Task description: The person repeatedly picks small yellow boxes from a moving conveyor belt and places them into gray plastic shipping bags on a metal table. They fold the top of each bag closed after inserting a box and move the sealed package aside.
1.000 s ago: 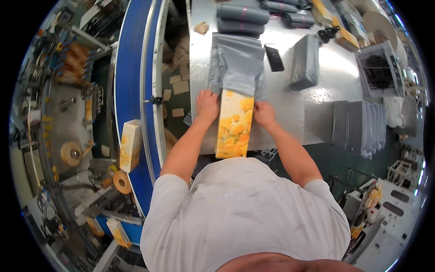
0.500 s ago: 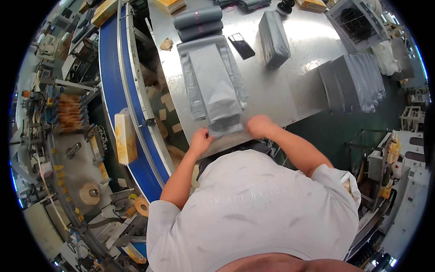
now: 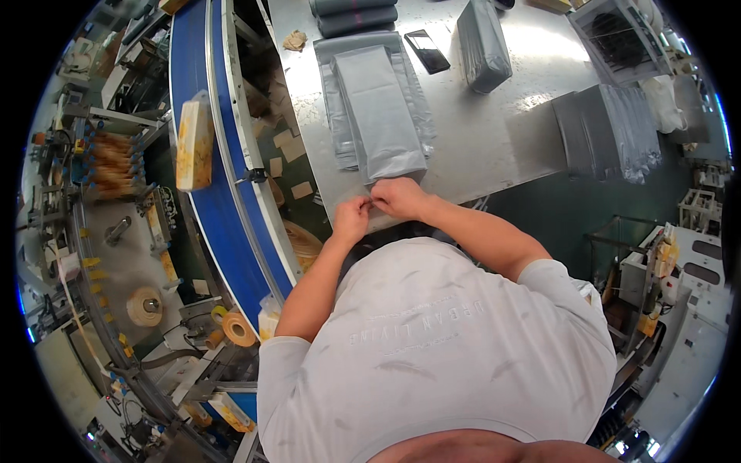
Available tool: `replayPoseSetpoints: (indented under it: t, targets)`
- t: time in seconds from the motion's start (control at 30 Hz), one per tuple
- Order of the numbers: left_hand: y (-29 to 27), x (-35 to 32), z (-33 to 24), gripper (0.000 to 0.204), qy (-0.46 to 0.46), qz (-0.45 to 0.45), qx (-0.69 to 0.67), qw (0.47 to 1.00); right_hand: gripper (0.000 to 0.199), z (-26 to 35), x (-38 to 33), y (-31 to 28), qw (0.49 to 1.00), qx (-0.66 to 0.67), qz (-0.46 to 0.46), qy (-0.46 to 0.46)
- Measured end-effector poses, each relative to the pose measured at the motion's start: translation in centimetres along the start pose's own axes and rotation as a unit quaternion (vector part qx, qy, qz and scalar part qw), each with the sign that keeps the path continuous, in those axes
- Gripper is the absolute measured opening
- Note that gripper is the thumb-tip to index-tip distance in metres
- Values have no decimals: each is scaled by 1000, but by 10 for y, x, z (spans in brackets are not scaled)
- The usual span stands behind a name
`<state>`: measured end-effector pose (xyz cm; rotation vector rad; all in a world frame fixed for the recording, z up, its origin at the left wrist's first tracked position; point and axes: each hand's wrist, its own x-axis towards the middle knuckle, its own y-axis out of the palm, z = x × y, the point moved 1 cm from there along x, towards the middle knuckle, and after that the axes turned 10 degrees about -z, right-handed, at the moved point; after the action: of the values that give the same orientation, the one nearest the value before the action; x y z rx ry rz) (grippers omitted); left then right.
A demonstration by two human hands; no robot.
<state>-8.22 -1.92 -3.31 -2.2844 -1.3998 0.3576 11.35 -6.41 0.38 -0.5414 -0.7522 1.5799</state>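
A filled grey plastic mailer bag [image 3: 380, 116] lies lengthwise on a stack of flat grey bags [image 3: 330, 100] on the metal table [image 3: 494, 131]. Both hands meet at its near end. My left hand [image 3: 351, 218] and my right hand [image 3: 400, 197] pinch the bag's open flap at the table's front edge, fingertips touching. The yellow box seen earlier is out of sight, hidden inside the bag as far as I can tell.
A blue conveyor belt [image 3: 220, 193] curves along the left with a yellow box [image 3: 194, 145] on it. On the table are a black phone [image 3: 427, 51], a wrapped grey parcel [image 3: 483, 42], rolled grey bags [image 3: 355, 15] and a pile of grey bags [image 3: 610, 131]. Tape rolls [image 3: 238, 329] sit lower left.
The yellow box held between both hands a second ago is no longer visible; the grey bag now looks filled. Both hands have come together at the bag's near end.
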Motion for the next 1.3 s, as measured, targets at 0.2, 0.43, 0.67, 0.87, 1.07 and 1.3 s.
replayPoseSetpoints:
  t: [0.2, 0.43, 0.67, 0.87, 1.07, 1.3]
  targets:
    - [-5, -6, -6, 15, -129, 103, 30, 986, 11, -67, -190, -43, 983, -101, 107, 114]
    - [-37, 21, -33, 34, 330, -38, 226, 916, 29, -69, -209, -120, 841, -189, 370, 347]
    - [-33, 77, -35, 23, 549, 127, 256, 785, 35, -59, -34, -127, 912, -257, -63, -313]
    - [-37, 77, -15, 15, 427, 106, 219, 871, 10, -123, -32, -107, 945, -114, -6, -306]
    - [4, 107, -21, 31, -108, -116, 7, 987, 20, -134, -16, -84, 894, 256, -216, 296]
    - [45, 117, -11, 37, -100, -244, 14, 965, 42, -123, 19, -41, 831, 178, -384, 361]
